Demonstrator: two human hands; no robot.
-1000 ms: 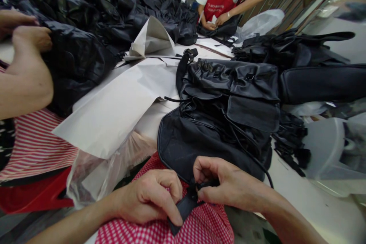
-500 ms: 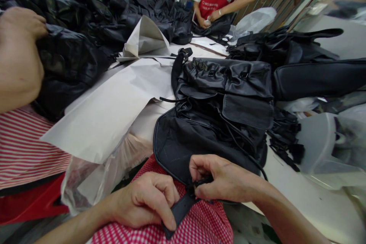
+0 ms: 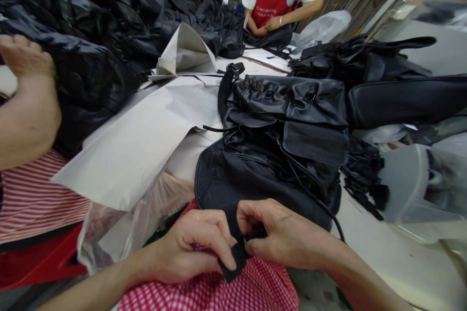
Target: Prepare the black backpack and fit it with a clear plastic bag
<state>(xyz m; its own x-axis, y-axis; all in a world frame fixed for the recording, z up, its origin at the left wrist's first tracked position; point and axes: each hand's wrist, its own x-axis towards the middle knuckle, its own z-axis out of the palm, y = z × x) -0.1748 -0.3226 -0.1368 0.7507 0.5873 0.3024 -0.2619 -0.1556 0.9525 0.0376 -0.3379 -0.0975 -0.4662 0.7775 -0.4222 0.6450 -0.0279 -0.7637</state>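
The backpack (image 3: 277, 150) lay on the table (image 3: 394, 252), in front of the person; the strap (image 3: 233, 257) hung off its near edge, between the left hand (image 3: 199, 248) and the right hand (image 3: 280, 233); a sheet of paper (image 3: 146, 131) lay to its left; a pile of bags (image 3: 91, 34) stood behind the paper; another bag (image 3: 401, 102) lay to the backpack's right; loose straps (image 3: 365, 175) lay beside it.

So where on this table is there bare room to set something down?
Bare tabletop shows right of the black backpack, below the strap pile. The grey paper sheet left of the backpack lies flat and unloaded. The far left is crowded with heaped black bags.
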